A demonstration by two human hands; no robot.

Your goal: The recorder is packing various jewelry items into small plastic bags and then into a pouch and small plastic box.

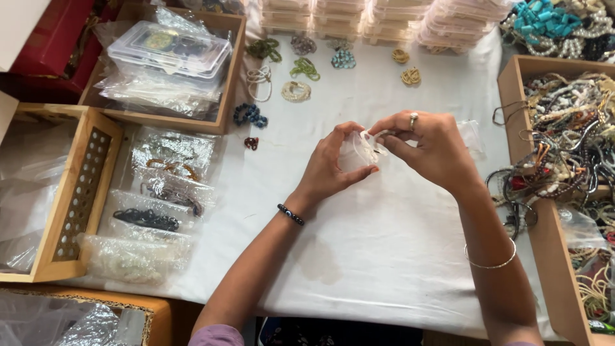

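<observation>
Hands are held close together above the white-covered desk (384, 256), both closed on a small clear plastic pouch (356, 152). The pouch is pinched between thumb and fingers of the left hand (333, 163), while a pale beaded bracelet (371, 142) at its mouth is gripped by the fingertips of the right hand (426, 147). A dark beaded band is worn on the left wrist, a thin bangle on the right forearm.

Left of the left hand, filled clear bags (163, 192) are laid in a column beside a wooden box with a perforated side (80, 192). Right of the right hand, a wooden tray (512, 90) heaped with tangled bracelets is seen. Beyond the hands, small bracelets (301, 70) are spread out, with stacked clear boxes (384, 19) farther off.
</observation>
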